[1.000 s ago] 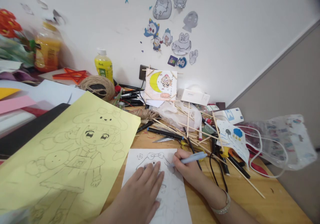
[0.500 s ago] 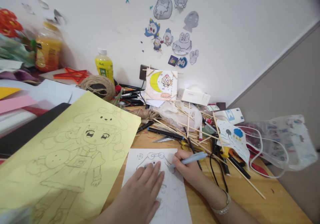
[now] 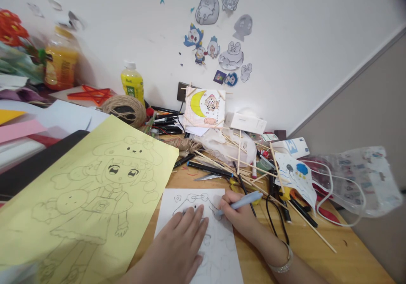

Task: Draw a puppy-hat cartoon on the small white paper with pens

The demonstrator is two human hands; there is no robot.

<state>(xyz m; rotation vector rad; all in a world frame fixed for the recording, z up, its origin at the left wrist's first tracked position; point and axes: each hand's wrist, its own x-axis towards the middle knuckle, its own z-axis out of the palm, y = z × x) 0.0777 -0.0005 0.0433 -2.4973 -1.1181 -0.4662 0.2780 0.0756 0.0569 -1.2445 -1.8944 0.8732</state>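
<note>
A white sheet of paper (image 3: 222, 250) with a line drawing lies on the wooden table. My left hand (image 3: 182, 237) rests flat on it, fingers stretched out, covering part of the drawing. Held in my right hand (image 3: 236, 214) is a light blue pen (image 3: 245, 200), its tip on the paper's right side by a curved line. To the left, a larger yellow sheet (image 3: 95, 199) carries a drawn character with a big hat and dress.
Beyond the paper lie wooden sticks (image 3: 218, 165), black markers (image 3: 209, 168), scissors (image 3: 207, 177) and a plastic bag (image 3: 215, 142). A twine roll (image 3: 125, 110) and two bottles, one a yellow bottle (image 3: 132, 81), stand at the back left. Cables (image 3: 277, 216) run right of my hand.
The pen and my right hand have shifted very slightly down along the drawn line. My left hand stays where it was.
</note>
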